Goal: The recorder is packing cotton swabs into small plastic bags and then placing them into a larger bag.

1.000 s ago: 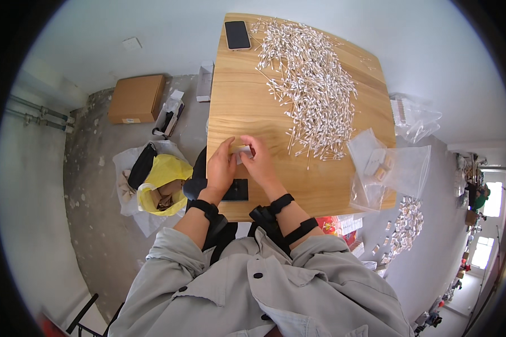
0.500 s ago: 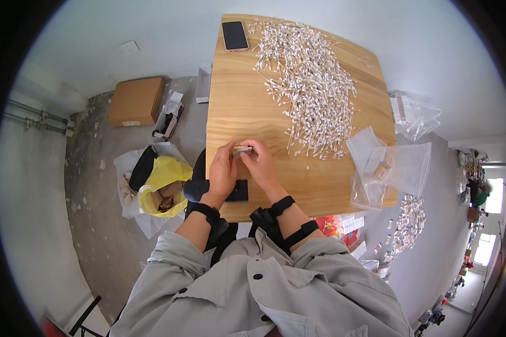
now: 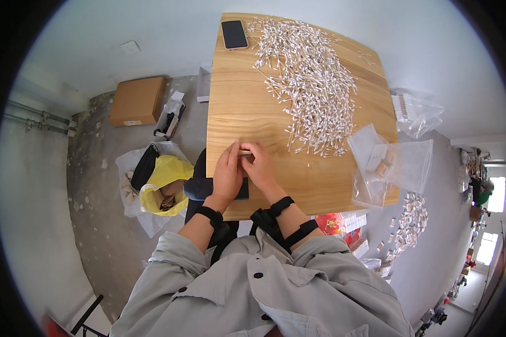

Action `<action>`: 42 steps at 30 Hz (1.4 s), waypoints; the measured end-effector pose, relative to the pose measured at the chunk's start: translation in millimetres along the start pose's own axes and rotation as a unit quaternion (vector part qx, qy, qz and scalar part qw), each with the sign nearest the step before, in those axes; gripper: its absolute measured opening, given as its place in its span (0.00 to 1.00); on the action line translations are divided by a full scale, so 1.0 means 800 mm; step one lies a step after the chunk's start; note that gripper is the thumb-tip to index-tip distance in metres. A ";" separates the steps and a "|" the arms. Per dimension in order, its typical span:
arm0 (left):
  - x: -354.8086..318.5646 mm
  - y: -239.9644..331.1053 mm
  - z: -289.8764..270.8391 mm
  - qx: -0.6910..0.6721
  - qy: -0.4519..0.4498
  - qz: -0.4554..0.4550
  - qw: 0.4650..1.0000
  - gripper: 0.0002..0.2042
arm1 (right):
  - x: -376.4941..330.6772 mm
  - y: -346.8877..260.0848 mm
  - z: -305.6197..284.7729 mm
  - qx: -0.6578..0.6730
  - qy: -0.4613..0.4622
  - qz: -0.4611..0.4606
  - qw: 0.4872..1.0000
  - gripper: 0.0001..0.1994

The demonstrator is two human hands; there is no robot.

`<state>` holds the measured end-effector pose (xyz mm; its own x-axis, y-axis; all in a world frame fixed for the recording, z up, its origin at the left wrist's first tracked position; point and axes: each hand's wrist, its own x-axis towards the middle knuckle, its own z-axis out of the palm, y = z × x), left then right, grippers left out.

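Close together over the near left part of the wooden table, my left hand and my right hand both grip a small cardboard box. Fingers cover most of it, so only a narrow pale strip shows between them. Beyond my hands and to the right, a large loose heap of cotton swabs spreads toward the far edge. A dark flat object lies partly hidden beneath my left wrist.
A phone rests at the far left corner. Clear plastic bags with small packs overhang the right edge. On the floor are many small packs at right, and a brown carton and a yellow bag at left.
My left hand has turned and closed further over the small box, hiding more of it. My right fingers have shifted slightly around it. The swab heap looks the same.
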<state>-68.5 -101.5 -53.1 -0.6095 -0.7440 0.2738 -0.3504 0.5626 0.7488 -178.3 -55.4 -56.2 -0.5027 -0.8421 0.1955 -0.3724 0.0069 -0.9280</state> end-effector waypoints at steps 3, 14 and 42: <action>-0.004 -0.002 -0.002 -0.031 0.008 -0.033 0.999 0.25 | -0.004 0.001 -0.003 -0.023 -0.012 0.027 0.999 0.11; 0.007 -0.007 -0.010 -0.033 0.059 -0.075 0.995 0.09 | 0.004 -0.002 0.001 0.010 0.017 0.023 1.000 0.08; 0.014 -0.015 -0.013 -0.011 0.052 -0.103 0.993 0.06 | 0.008 -0.022 0.015 -0.055 0.036 0.043 0.997 0.12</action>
<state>-64.0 -120.6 -53.0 -0.4493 -0.8765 0.1731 -0.4432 0.3869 0.8087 -165.2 -67.2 -42.5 -0.5901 -0.7945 0.1430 -0.4073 0.1401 -0.9025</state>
